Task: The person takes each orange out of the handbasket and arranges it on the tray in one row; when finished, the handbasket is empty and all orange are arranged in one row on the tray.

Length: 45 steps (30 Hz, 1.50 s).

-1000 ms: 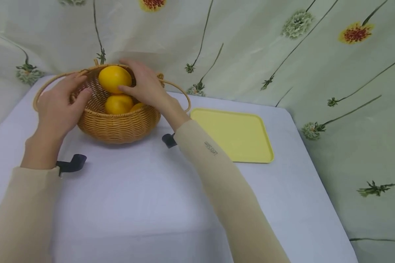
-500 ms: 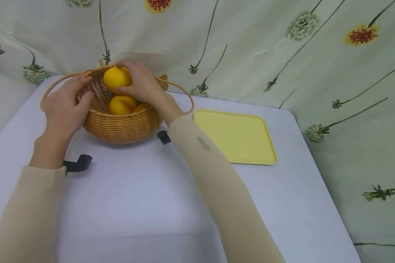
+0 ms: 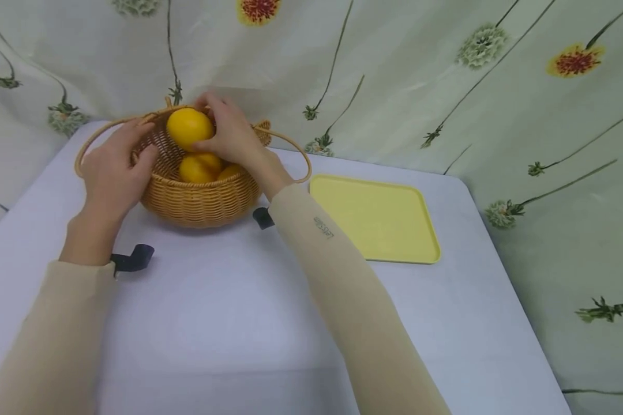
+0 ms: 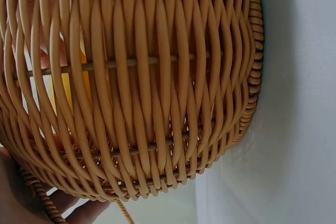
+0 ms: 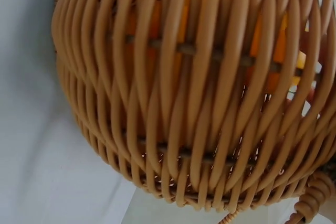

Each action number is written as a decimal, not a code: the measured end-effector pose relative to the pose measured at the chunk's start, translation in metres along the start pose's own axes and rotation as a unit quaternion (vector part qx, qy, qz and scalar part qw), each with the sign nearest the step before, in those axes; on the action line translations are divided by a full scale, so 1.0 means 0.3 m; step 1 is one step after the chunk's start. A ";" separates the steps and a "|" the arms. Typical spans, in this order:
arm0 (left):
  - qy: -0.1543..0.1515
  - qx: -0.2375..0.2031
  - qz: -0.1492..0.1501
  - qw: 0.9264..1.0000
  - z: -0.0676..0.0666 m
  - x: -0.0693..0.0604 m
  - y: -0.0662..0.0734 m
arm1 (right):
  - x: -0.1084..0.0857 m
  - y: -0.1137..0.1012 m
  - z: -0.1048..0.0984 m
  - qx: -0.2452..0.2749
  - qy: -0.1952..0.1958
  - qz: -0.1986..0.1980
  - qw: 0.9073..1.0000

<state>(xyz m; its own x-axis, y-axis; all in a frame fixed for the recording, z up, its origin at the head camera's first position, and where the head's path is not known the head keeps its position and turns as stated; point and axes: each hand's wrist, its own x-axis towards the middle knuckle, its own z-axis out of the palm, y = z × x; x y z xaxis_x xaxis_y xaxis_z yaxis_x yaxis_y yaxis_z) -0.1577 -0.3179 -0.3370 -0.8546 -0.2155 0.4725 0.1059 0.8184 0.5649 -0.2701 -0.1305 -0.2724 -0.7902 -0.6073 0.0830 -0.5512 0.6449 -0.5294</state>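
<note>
The wicker basket [image 3: 199, 202] stands at the back left of the table, and its weave [image 4: 157, 77] fills much of the left wrist view. At its left rim, the left hand [image 3: 115, 167] grips the edge, thumb toward the inside. The right hand [image 3: 233, 134] holds an orange-yellow fruit [image 3: 189, 128] between thumb and fingers in the upper part of the basket. Below it lies another such fruit [image 3: 199, 168], with part of one more [image 3: 229, 171] beside it. Through the weave [image 5: 205, 103] in the right wrist view, orange patches show.
A yellow rectangular tray [image 3: 376, 219] lies on the white-covered table [image 3: 228, 323], right of the basket. Behind the table hangs a flower-patterned cloth [image 3: 394, 80]. Basket handles curve out on both sides. Dark wrist-mounted pieces show near both sleeves.
Basket, hands and tray appear shifted slightly right together in the head view. The right hand's fingers have shifted a little on the upper fruit, which now shows more fully than half a second ago.
</note>
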 end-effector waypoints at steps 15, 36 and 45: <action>-0.020 0.002 0.019 1.000 0.035 -0.006 0.013 | 0.015 -0.006 0.017 -0.014 -0.060 0.056 0.997; -0.033 -0.012 0.006 0.999 0.038 -0.022 0.022 | -0.039 -0.012 -0.004 0.014 0.009 0.068 0.998; -0.033 -0.004 0.004 0.999 -0.020 0.001 0.005 | -0.145 -0.007 -0.083 0.099 0.028 0.032 0.994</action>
<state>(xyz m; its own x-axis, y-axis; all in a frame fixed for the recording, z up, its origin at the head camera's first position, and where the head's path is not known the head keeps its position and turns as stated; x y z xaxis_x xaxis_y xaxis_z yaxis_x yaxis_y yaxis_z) -0.1549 -0.3198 -0.3319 -0.8852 -0.1736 0.4316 0.1165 0.8155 0.5669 -0.2412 -0.0939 -0.2540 -0.8389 -0.5372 0.0879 -0.4400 0.5741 -0.6905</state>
